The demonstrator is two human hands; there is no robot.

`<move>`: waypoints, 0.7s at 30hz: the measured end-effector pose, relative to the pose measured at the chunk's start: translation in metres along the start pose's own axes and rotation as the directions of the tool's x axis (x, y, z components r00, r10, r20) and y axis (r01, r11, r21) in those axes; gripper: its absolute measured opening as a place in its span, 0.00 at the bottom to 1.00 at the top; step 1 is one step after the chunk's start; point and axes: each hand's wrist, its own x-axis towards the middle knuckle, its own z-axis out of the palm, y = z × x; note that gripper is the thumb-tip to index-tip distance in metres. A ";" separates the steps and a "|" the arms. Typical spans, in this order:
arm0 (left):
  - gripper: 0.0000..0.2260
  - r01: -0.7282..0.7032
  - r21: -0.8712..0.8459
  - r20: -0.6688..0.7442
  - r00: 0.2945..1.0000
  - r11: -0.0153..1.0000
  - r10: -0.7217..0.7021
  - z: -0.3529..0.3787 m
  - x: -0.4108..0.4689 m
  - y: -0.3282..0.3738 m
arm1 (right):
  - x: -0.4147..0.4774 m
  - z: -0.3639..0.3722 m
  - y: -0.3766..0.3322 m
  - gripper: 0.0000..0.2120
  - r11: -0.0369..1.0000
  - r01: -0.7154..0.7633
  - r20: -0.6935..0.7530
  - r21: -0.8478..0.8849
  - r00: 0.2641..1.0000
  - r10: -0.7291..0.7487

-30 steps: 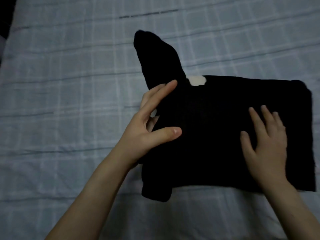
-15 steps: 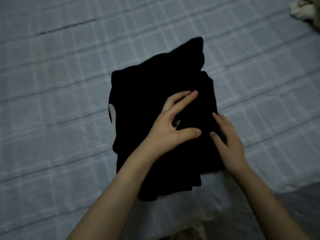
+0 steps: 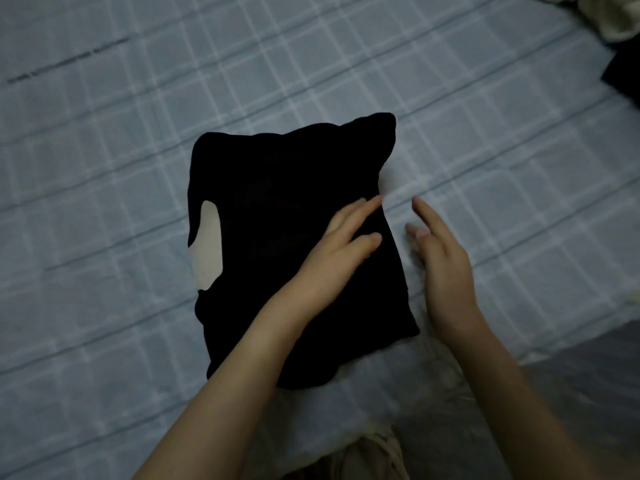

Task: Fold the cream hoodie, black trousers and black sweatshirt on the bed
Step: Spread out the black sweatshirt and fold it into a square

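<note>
- Left hand [image 3: 332, 261] lies flat on the folded black garment [image 3: 277, 202], fingers straight. The garment sits by the bed's [image 3: 104, 168] near edge.
- Right hand [image 3: 446, 268] is open, just beside the garment's right side. 0.5 s ago it touched that side.
- Step: probably final smoothing. Next: move the bundle aside without unfolding it.
- Hoodie [image 3: 620, 22] is at the far right corner.

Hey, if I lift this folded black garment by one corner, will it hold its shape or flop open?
Probably flops open: the black garment is soft cloth, with wavy edges and a far corner poking out. Likely light, lying in thin flat layers. It shouldn't roll; pushed on the checked sheet it would probably bunch rather than slide.
</note>
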 end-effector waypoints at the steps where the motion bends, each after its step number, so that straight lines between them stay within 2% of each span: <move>1: 0.27 -0.003 0.024 -0.013 1.000 1.000 0.004 0.000 -0.007 0.007 | 0.000 0.002 -0.008 0.20 0.999 0.043 -0.028 0.003 0.999 -0.043; 3: 0.30 -0.088 0.143 -0.098 0.990 0.986 0.103 -0.003 -0.030 0.022 | 0.000 0.007 -0.025 0.23 0.993 0.119 -0.037 0.005 0.992 -0.118; 4: 0.29 -0.180 0.264 -0.149 0.963 0.948 0.224 -0.008 -0.042 0.028 | 0.000 0.011 -0.032 0.23 0.989 0.147 -0.028 -0.004 0.989 -0.147; 5: 0.28 -0.259 0.442 -0.189 0.909 0.859 0.371 -0.016 -0.052 0.031 | -0.001 0.014 -0.039 0.22 0.985 0.174 -0.020 -0.019 0.984 -0.174; 6: 0.26 -0.288 0.624 -0.216 0.830 0.726 0.515 -0.029 -0.061 0.030 | -0.002 0.018 -0.044 0.22 0.977 0.208 -0.017 -0.042 0.978 -0.208; 7: 0.24 -0.250 0.760 -0.242 0.748 0.600 0.618 -0.047 -0.067 0.026 | -0.003 0.022 -0.050 0.21 0.964 0.256 -0.018 -0.077 0.966 -0.258; 8: 0.23 -0.148 0.833 -0.294 0.698 0.534 0.652 -0.066 -0.070 0.020 | -0.005 0.027 -0.054 0.21 0.940 0.316 -0.019 -0.126 0.947 -0.321; 9: 0.23 -0.014 0.851 -0.372 0.689 0.525 0.622 -0.082 -0.072 0.014 | -0.007 0.034 -0.057 0.21 0.904 0.382 -0.008 -0.193 0.920 -0.391; 11: 0.26 0.234 0.807 -0.504 0.752 0.542 0.425 -0.100 -0.069 0.000 | -0.010 0.051 -0.057 0.22 0.785 0.504 0.068 -0.360 0.854 -0.517; 12: 0.27 0.301 0.798 -0.516 0.790 0.522 0.332 -0.099 -0.064 -0.007 | -0.009 0.062 -0.055 0.23 0.718 0.537 0.125 -0.443 0.830 -0.544; 14: 0.30 0.324 0.817 -0.480 0.840 0.477 0.251 -0.089 -0.048 -0.021 | -0.002 0.084 -0.045 0.25 0.584 0.535 0.218 -0.611 0.823 -0.525; 17: 0.31 0.330 0.836 -0.470 0.843 0.437 0.262 -0.076 -0.027 -0.046 | 0.016 0.101 -0.015 0.28 0.405 0.444 0.269 -0.800 0.867 -0.419; 21: 0.32 0.321 0.847 -0.465 0.834 0.423 0.298 -0.072 -0.008 -0.075 | 0.036 0.103 0.031 0.29 0.363 0.382 0.274 -0.850 0.909 -0.314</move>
